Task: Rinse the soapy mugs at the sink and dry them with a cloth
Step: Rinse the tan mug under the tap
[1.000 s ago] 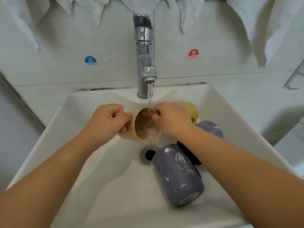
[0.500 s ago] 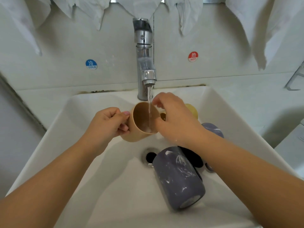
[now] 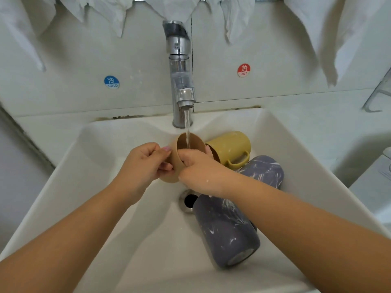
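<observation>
A tan mug is held upright over the white sink, and water from the chrome tap runs into its mouth. My left hand grips it at its left side, where the handle is hidden. My right hand grips its near rim and wall. A yellow mug lies on its side behind. Two purple marbled mugs streaked with soap lie in the basin: one at the right wall, one near the front.
The drain sits mid-basin, partly covered by the near purple mug. White cloths hang along the wall above. Blue COLD and red HOT stickers flank the tap. A wire rack is at the right edge.
The tan mug has turned from tilted toward me to more upright. My right hand moved from the rim's far right side to the near wall, uncovering the yellow mug.
</observation>
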Demonstrator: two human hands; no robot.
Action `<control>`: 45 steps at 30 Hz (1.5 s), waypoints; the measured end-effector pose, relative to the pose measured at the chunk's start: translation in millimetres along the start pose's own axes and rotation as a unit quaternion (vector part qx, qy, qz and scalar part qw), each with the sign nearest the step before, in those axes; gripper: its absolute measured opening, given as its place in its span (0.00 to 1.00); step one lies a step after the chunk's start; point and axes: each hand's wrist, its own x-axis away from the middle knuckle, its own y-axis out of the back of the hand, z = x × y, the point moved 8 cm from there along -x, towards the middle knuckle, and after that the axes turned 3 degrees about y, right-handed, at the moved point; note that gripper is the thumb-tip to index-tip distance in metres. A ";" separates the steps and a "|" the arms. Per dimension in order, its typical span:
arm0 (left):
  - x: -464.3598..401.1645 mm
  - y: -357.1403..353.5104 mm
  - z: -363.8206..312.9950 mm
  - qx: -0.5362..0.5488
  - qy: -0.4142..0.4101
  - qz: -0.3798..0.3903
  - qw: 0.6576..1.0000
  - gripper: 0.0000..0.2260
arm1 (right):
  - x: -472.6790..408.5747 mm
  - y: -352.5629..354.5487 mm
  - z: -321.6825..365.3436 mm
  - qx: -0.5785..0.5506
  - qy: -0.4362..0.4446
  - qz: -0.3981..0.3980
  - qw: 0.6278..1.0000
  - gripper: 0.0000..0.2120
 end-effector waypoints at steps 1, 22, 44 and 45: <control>0.3 -0.1 -0.4 -0.003 -0.001 0.000 1.000 0.18 | 0.2 -0.5 1.1 -0.014 -0.002 -0.002 1.000 0.06; -1.2 16.9 -9.0 -0.048 -0.023 -0.035 0.998 0.18 | 9.0 -9.9 0.3 0.181 -0.011 0.114 0.977 0.06; -0.4 10.2 -2.7 -0.109 -0.010 -0.022 0.994 0.15 | 5.5 -17.6 -7.7 0.118 -0.011 0.121 0.986 0.15; -1.2 13.4 -2.0 -0.097 0.003 -0.023 0.995 0.15 | 6.4 -17.2 -11.3 0.179 -0.004 0.130 0.975 0.17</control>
